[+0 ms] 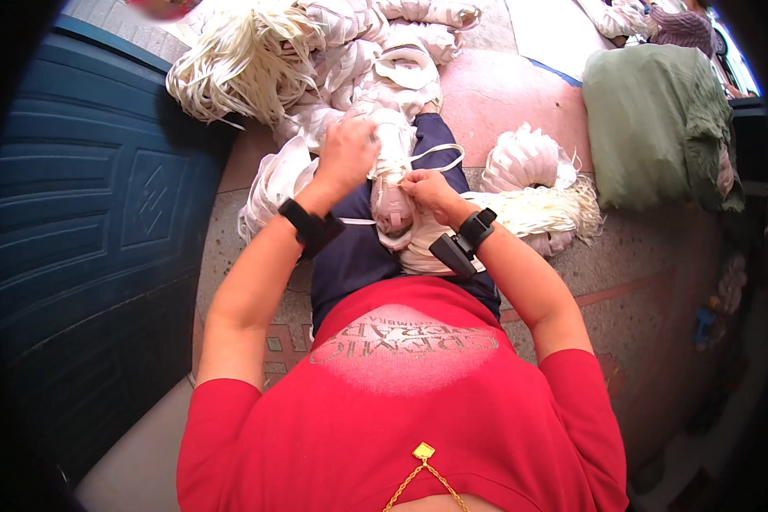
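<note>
A pale pink shoe upper (392, 210) lies lengthwise over my lap, its rounded end toward me. A thin white shoelace (457, 150) crosses it and loops out to the right. My right hand (435, 194) is closed at the upper's right side, thumb and finger pinching the lace. Over the upper's far left side is my left hand (348, 154), its fingers bent and smeared by motion, so what they hold is hidden. Both wrists wear black bands with small boxes.
Bundled pale uppers (350, 64) and a mass of cream laces (247, 68) are heaped ahead. Another upper bundle (529, 162) with laces (563, 209) sits on the floor at right. A green sack (653, 128) stands far right; a blue panelled door (85, 196) is at left.
</note>
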`<action>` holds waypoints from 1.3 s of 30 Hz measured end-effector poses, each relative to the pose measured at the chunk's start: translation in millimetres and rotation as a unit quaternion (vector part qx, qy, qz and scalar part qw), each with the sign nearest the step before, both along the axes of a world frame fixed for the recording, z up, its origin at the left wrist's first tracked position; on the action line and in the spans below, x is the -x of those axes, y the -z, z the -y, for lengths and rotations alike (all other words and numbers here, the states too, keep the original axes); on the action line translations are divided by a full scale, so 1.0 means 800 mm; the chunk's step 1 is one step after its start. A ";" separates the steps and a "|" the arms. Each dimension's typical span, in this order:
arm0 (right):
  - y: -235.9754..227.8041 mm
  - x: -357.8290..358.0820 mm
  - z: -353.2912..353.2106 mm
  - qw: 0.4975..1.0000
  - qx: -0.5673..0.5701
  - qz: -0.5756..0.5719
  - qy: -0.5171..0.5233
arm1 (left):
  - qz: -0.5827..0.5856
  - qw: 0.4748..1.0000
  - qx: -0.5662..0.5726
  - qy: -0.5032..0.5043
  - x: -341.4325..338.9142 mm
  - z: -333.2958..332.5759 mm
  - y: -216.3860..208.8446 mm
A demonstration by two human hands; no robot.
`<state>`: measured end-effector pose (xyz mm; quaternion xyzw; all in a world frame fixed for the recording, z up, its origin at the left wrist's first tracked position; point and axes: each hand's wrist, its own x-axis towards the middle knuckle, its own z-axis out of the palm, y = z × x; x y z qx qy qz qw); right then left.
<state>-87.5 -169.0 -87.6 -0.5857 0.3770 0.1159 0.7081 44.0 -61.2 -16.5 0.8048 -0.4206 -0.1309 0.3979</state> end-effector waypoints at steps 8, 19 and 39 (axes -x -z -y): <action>-0.003 0.005 -0.008 0.956 0.255 0.106 -0.095 | 0.303 0.934 -0.186 0.040 0.075 -0.044 0.037; -0.008 -0.010 -0.006 0.879 0.407 0.180 -0.171 | 0.185 0.962 -0.198 0.016 0.070 -0.044 0.059; -0.056 0.033 0.050 0.960 -0.018 0.220 0.174 | 0.099 0.944 0.024 -0.315 -0.042 -0.160 0.027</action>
